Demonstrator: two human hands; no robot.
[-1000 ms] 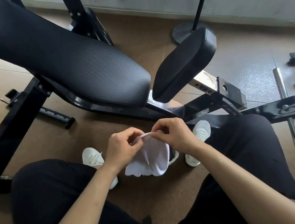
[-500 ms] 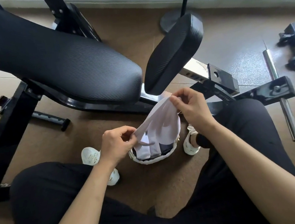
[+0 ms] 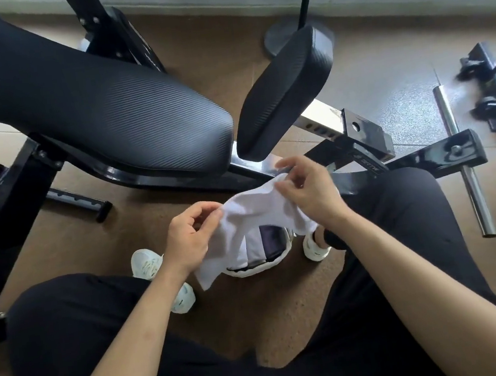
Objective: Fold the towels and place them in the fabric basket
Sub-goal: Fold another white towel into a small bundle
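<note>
Frame centre: left hand [image 3: 187,242] pinches the left edge of the white towel [image 3: 256,215], and right hand [image 3: 306,190] pinches its upper right edge. Towel hangs slack over the fabric basket [image 3: 252,272], which already holds folded pieces [image 3: 270,241]. Judgement: midway; this towel not yet folded or placed.

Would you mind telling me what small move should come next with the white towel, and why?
Probably bring the right hand toward the left hand, folding the white cloth towel in half: it hangs spread between both pinches, above the white fabric basket.
</note>
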